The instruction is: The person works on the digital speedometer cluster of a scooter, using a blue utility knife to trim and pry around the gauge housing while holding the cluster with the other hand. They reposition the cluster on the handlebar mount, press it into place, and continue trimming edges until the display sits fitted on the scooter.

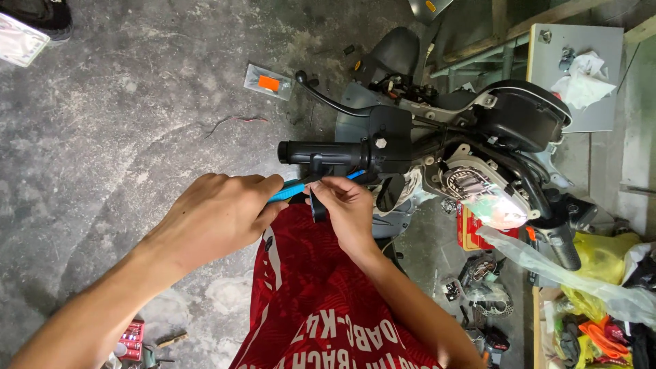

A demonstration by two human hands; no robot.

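The left hand (219,215) is wrapping tight round the blue handle of a screwdriver (290,191), fingers curled over it, w/ the shaft pointing right toward the underside of the black handlebar grip (321,153); prob. held level like that so the tip can reach in from below. The right hand (348,208) is pinching at the far end of the tool, thumb and forefinger narrowed near a small black part (318,205) hanging just under the grip, seemingly steadying the tip; can't tell if it's clamping the tool, the part or both. The scooter (478,137) is standing w/ its front cover off, so wiring and the headlight (502,208) are showing bare, lamp glowing. The tool's tip itself is hidden behind the fingers. The person's lap is covered by red shorts (314,294), cutting off the view below. On the concrete floor (102,123): 1 clear packet w/ an orange tag (268,82), a thin loose wire (236,121), and at right a heap of bags and parts (601,301) too jumbled to sort out. A grey panel w/ crumpled rags (581,78) is sitting top right, partly cropped.
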